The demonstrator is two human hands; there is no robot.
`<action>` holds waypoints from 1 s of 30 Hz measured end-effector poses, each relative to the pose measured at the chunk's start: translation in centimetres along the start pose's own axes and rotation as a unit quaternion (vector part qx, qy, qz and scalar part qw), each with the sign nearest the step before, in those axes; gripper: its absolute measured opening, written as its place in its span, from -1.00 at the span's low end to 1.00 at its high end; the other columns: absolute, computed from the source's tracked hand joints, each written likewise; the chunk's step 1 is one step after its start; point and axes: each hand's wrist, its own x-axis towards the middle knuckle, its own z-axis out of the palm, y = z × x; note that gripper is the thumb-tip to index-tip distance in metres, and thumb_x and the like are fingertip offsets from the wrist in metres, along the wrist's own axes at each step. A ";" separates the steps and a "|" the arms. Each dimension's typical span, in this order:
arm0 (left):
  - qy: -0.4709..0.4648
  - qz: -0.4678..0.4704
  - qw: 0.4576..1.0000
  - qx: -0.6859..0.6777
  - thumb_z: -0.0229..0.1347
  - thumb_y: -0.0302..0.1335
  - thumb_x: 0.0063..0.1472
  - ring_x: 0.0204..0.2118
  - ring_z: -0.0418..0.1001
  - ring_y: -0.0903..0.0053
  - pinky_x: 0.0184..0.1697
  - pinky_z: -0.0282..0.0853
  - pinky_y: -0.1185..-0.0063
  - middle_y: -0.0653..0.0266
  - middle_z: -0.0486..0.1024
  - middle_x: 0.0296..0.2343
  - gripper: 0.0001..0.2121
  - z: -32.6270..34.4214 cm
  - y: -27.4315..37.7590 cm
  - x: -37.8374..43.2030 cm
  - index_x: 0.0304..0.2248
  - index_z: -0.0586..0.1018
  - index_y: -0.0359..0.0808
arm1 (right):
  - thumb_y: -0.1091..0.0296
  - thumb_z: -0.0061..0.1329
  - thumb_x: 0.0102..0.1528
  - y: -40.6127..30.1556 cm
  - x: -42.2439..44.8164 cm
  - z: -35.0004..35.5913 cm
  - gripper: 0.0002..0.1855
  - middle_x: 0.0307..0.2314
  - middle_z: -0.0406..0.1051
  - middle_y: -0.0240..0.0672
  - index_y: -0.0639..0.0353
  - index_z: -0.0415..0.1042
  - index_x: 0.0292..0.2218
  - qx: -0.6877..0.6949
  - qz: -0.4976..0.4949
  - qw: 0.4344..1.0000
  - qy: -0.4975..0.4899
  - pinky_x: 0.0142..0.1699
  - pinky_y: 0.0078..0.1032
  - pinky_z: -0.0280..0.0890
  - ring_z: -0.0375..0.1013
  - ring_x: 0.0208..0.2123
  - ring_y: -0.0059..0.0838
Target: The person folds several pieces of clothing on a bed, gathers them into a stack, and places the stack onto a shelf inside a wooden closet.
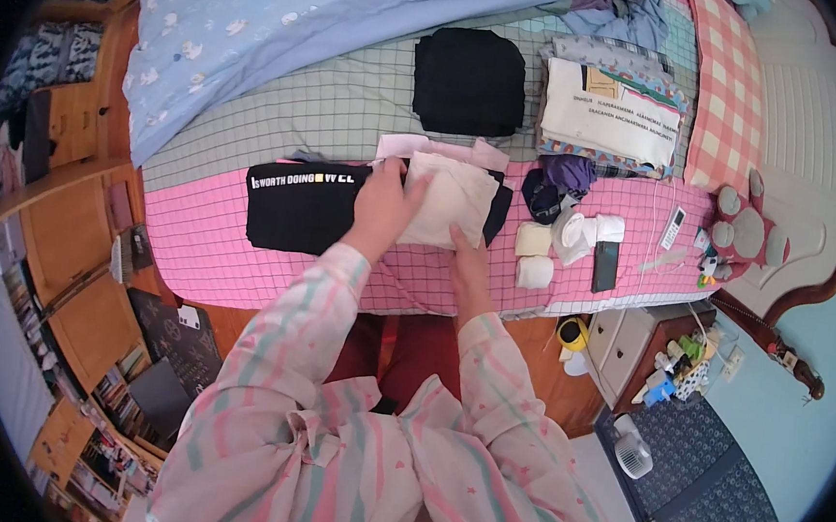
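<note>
A folded cream cloth garment (pixel 455 198) lies in front of me on the bed, over part of a dark garment and some pale pink clothing (pixel 494 155). My left hand (pixel 385 208) holds its left side, the thumb across the top and the fingers at the upper left corner. At the lower edge my right hand (pixel 467 264) grips it, with the thumb on top and the other fingers mostly hidden. Left of these sits a folded black garment (pixel 298 212) with white lettering, partly behind my left hand.
Beyond lie a folded black garment stack (pixel 469 83) and a pile of folded printed clothes (pixel 610 114). To the right are a purple cloth bundle (pixel 568 173), rolled white socks (pixel 572 235), a dark phone (pixel 605 267) and a plush toy (pixel 746 229). A blue quilt (pixel 259 39) covers the far left.
</note>
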 end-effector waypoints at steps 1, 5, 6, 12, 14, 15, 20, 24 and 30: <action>0.078 0.070 0.994 0.027 0.18 -0.17 0.12 0.02 0.38 0.05 0.06 0.32 0.31 -0.14 0.39 0.00 -0.50 -0.2 0.8 -1.0 -0.04 0.47 -0.32 | 0.39 0.12 0.12 -0.1 -0.3 0.5 -0.36 0.04 0.29 -0.15 0.36 0.16 0.15 0.000 -0.012 1.000 0.000 0.14 -0.42 0.23 0.31 0.05 -0.37; 0.038 0.285 0.951 0.110 0.34 -0.23 -0.07 0.29 0.01 0.17 0.26 0.02 0.21 0.02 0.00 0.26 -0.23 1.5 0.8 -2.6 0.18 0.30 -0.02 | 0.37 0.14 0.10 0.0 0.4 0.0 -0.37 0.01 0.31 -0.13 0.37 0.19 0.12 -0.053 -0.039 0.998 0.011 0.09 -0.43 0.25 0.32 0.01 -0.37; 0.004 0.292 0.944 0.151 0.35 -0.19 -0.08 0.32 -0.04 0.19 0.28 -0.02 0.18 0.08 -0.05 0.28 -0.18 2.2 0.1 -2.4 0.20 0.27 0.06 | 0.38 0.14 0.10 -0.4 0.1 0.2 -0.39 -0.01 0.33 -0.15 0.35 0.20 0.11 -0.092 -0.031 0.995 0.017 0.07 -0.42 0.27 0.35 -0.01 -0.37; -0.059 0.251 0.940 0.223 0.32 -0.07 -0.11 0.37 -0.20 0.25 0.32 -0.16 0.16 0.21 -0.12 0.31 -0.09 5.4 -2.4 -1.1 0.25 0.15 0.24 | 0.31 0.17 0.05 -3.1 0.1 0.3 -0.40 -0.10 0.37 -0.11 0.34 0.25 0.05 -0.424 -0.262 0.862 0.095 0.06 -0.37 0.27 0.37 -0.05 -0.27; -0.063 0.233 0.943 0.229 0.30 -0.04 -0.10 0.37 -0.24 0.26 0.33 -0.18 0.17 0.22 -0.16 0.31 -0.10 5.8 -2.9 -0.7 0.25 0.14 0.24 | 0.27 0.18 0.04 -8.0 -1.2 4.5 -0.37 -0.11 0.36 -0.04 0.36 0.25 0.05 -0.555 -0.335 0.744 0.160 0.09 -0.35 0.25 0.36 -0.03 -0.19; -0.067 0.233 0.942 0.234 0.29 -0.02 -0.09 0.37 -0.26 0.26 0.33 -0.19 0.18 0.22 -0.18 0.32 -0.10 6.1 -3.0 -0.5 0.26 0.13 0.24 | 0.25 0.18 0.04 -8.6 0.3 4.8 -0.35 -0.08 0.33 0.00 0.34 0.23 0.07 -0.525 -0.345 0.765 0.141 0.11 -0.29 0.22 0.33 -0.01 -0.11; -0.094 0.223 0.934 0.261 0.25 0.05 -0.06 0.38 -0.32 0.27 0.35 -0.26 0.19 0.24 -0.26 0.33 -0.10 6.6 -2.8 0.2 0.27 0.09 0.25 | 0.17 0.22 0.00 -11.1 10.5 8.0 -0.13 0.03 0.24 0.17 0.35 0.08 0.19 -0.488 -0.337 0.790 0.156 0.19 -0.19 0.13 0.23 0.10 0.08; -0.106 0.221 0.936 0.254 0.24 0.05 -0.05 0.38 -0.32 0.26 0.35 -0.28 0.19 0.24 -0.26 0.33 -0.11 6.3 -2.5 0.2 0.27 0.09 0.25 | 0.14 0.30 -0.07 -13.2 15.6 11.3 0.04 0.10 0.17 0.21 0.47 -0.01 0.21 -0.340 -0.241 0.880 0.229 0.24 -0.23 0.10 0.21 0.15 0.00; -0.110 0.230 0.934 0.248 0.22 0.06 -0.03 0.38 -0.33 0.25 0.35 -0.28 0.18 0.21 -0.25 0.33 -0.10 5.7 -2.3 0.4 0.28 0.05 0.24 | 0.29 0.35 -0.13 -13.7 16.4 12.9 -0.07 0.05 0.29 -0.08 0.42 0.11 0.14 -0.102 -0.075 0.981 0.147 0.05 -0.37 0.28 0.36 0.02 -0.18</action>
